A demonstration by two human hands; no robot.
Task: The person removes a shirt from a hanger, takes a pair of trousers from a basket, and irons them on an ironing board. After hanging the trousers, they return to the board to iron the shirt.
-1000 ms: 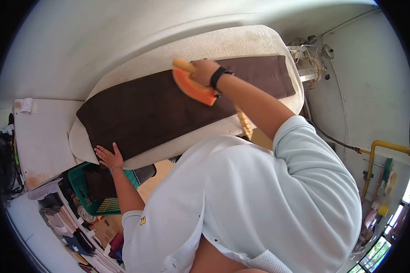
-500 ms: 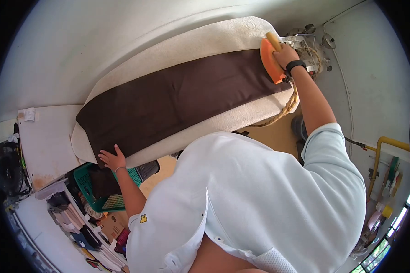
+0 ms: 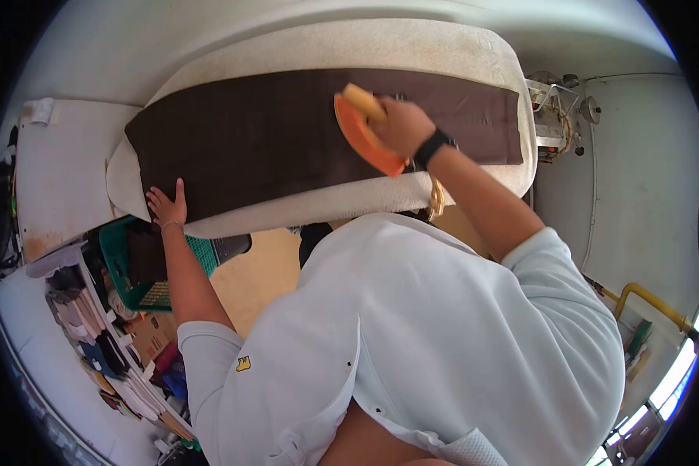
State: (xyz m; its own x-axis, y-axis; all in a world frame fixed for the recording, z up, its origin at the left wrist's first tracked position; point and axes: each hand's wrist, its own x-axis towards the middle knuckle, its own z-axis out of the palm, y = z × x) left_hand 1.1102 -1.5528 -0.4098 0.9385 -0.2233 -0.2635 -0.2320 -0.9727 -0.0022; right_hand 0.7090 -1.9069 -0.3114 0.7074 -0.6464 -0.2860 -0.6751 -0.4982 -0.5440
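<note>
Dark brown cloth [image 3: 248, 140] lies flat along a padded ironing board [image 3: 326, 45] with a pale cover. My right hand [image 3: 406, 128] is wrapped round the wooden handle of an orange iron [image 3: 357, 137], which is over the middle of the cloth. A braided cord [image 3: 436, 196] hangs below it at the board's near edge. At the cloth's near left corner, my left hand [image 3: 168, 203] rests with its fingers spread.
A white tabletop [image 3: 70, 163] adjoins the board's left end. Below it are a green basket [image 3: 116, 260] holding dark cloth and a shelf of folded fabrics [image 3: 101, 334]. Metal equipment [image 3: 551, 120] stands past the right end; a yellow pipe [image 3: 652, 297] runs along the right wall.
My right hand has brought the iron leftward from the cloth's right end to its middle. The left hand stays at the near left corner. The whole view has shifted somewhat.
</note>
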